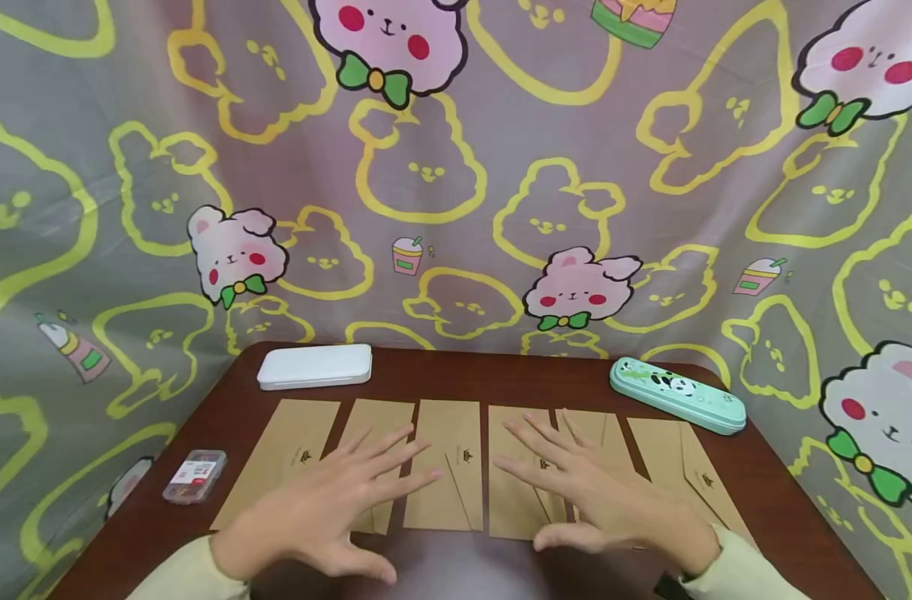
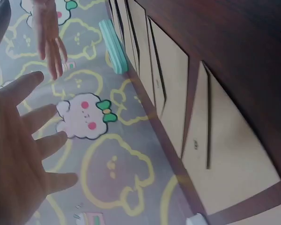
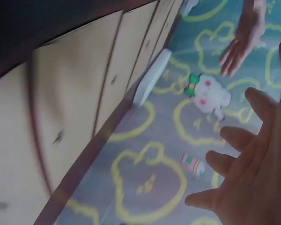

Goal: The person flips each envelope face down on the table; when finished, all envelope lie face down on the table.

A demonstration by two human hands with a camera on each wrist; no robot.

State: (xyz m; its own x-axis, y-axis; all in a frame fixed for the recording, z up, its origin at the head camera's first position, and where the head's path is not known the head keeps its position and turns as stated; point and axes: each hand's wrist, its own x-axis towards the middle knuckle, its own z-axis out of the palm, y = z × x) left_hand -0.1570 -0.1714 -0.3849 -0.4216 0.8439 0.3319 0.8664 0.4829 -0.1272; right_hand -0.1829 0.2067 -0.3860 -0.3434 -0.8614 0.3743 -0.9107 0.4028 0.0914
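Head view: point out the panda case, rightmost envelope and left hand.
Panda case (image 1: 677, 396), head view: middle of its lid.
Rightmost envelope (image 1: 695, 467), head view: its face, near the logo.
Left hand (image 1: 334, 502), head view: back of the hand.

You are wearing pale cream sleeves (image 1: 741, 573) at the bottom. Across the center, tan envelopes (image 1: 450, 427) are showing dark emblems (image 1: 467, 456) against a reddish-brown table (image 1: 486, 375). At right, a mint pencil case (image 1: 696, 402) is displaying a panda (image 1: 683, 386); above, yellow animal outlines (image 1: 423, 218) are covering the grey curtain (image 1: 467, 243).

Six envelopes (image 1: 435, 450) lie side by side on the table (image 1: 471, 375)
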